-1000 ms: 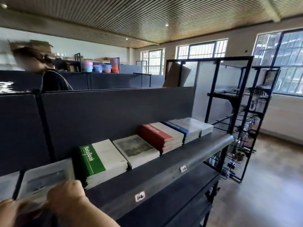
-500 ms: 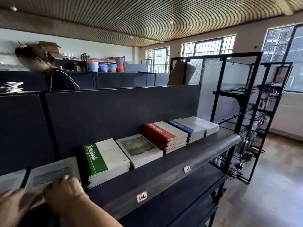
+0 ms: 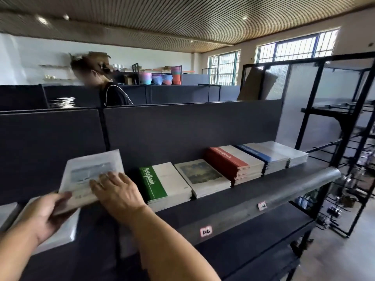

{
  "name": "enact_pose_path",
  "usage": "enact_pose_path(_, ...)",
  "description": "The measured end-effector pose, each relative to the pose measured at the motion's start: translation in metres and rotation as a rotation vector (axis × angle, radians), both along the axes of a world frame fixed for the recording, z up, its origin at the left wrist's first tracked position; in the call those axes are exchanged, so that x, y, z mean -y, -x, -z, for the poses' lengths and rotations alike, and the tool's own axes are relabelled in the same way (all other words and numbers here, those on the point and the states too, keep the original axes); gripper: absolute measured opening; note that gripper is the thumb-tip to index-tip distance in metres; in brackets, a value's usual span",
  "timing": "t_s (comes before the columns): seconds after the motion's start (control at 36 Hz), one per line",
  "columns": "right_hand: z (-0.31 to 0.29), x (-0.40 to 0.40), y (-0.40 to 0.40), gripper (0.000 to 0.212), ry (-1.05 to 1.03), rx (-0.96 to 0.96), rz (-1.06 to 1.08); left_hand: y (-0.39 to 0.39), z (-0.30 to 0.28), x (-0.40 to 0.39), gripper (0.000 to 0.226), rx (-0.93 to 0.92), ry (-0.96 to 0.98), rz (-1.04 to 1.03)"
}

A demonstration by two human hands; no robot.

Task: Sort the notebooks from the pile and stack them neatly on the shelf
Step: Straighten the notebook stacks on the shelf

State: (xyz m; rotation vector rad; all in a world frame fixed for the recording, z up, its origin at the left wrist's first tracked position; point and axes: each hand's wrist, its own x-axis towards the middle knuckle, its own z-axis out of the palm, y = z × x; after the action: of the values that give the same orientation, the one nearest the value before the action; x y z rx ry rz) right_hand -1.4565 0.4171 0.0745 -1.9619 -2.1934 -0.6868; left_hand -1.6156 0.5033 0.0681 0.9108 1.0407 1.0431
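A small stack of white notebooks with a pale landscape cover [image 3: 91,171] is tilted up off the dark shelf [image 3: 253,199] at the left. My left hand [image 3: 48,213] grips its near left corner from below. My right hand [image 3: 117,193] lies flat on top of it, fingers straight. Beneath the lifted stack lies another white notebook pile [image 3: 60,232]. To the right stand sorted stacks: a green-and-white NoteBook stack [image 3: 162,183], a painting-cover stack [image 3: 200,177], a red stack [image 3: 233,161], a blue stack [image 3: 261,155] and a white stack [image 3: 288,153].
A dark partition panel [image 3: 182,130] backs the shelf. A lower shelf board [image 3: 253,240] juts out below. A black wire rack [image 3: 345,159] with small items stands at the right. A person [image 3: 101,82] stands behind the partition. Wooden floor shows at the lower right.
Both hands have risen from the pile at the lower left, lifting the white landscape-cover notebooks off the shelf and tilting them toward the green stack. The view has swung to the left.
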Motion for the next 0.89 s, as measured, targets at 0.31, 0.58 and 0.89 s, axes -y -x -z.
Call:
enact_pose_path(0.31, -0.013, 0.036, -0.067, 0.064, -0.018, -0.146, -0.036, -0.091, -0.016, 0.018, 0.024, -0.151, -0.218, 0.105)
enact_pose_path(0.58, -0.002, 0.112, -0.188, 0.046, -0.439, -0.15, 0.011, -0.226, -0.018, 0.066, 0.023, -0.007, -0.139, 0.155)
enact_pose_path(0.89, -0.006, 0.205, -0.339, 0.038, -0.438, -0.117, 0.024, -0.401, -0.008, 0.158, 0.035, -0.091, -0.198, 0.107)
